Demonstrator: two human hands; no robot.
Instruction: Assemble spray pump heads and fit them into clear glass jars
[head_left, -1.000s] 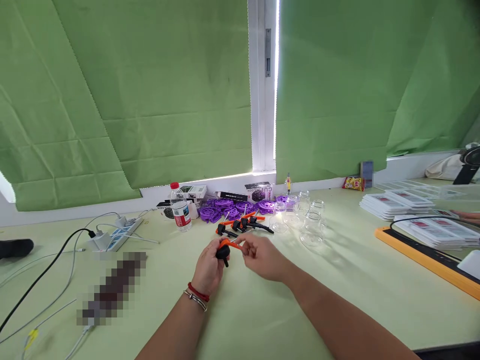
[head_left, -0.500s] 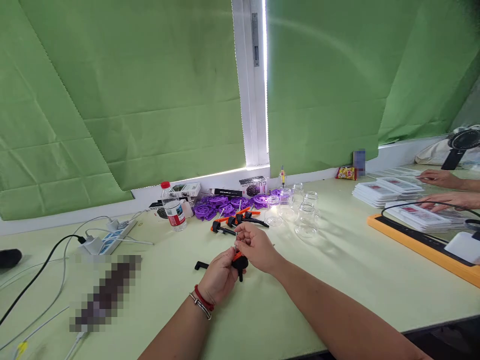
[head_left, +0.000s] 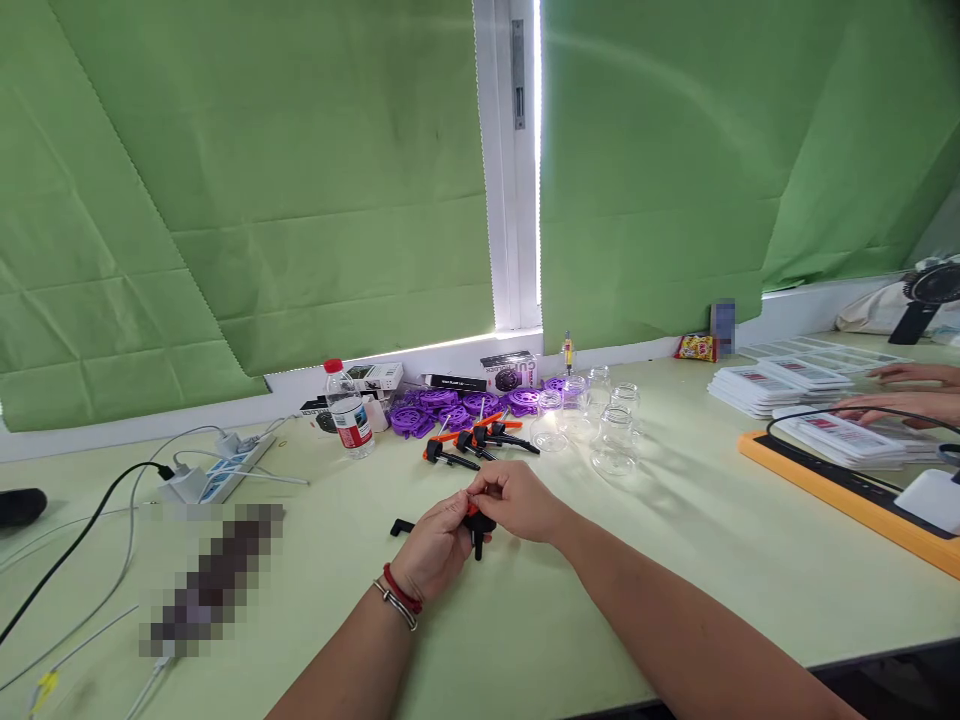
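Two hands meet over the table in the head view, and both are closed on one small black and orange pump top. The left hand cups it from below with curled fingers. The right hand pinches its upper end with the fingertips. The piece sits right between the two hands, lifted just off the table.

A loose black piece lies just to the left of the left hand. More pump tops lie in a little pile past the hands, untouched. Beside that pile stand clear glass jars (none has a top on yet, as far as I can tell). So the work looks only started, with most pieces left.
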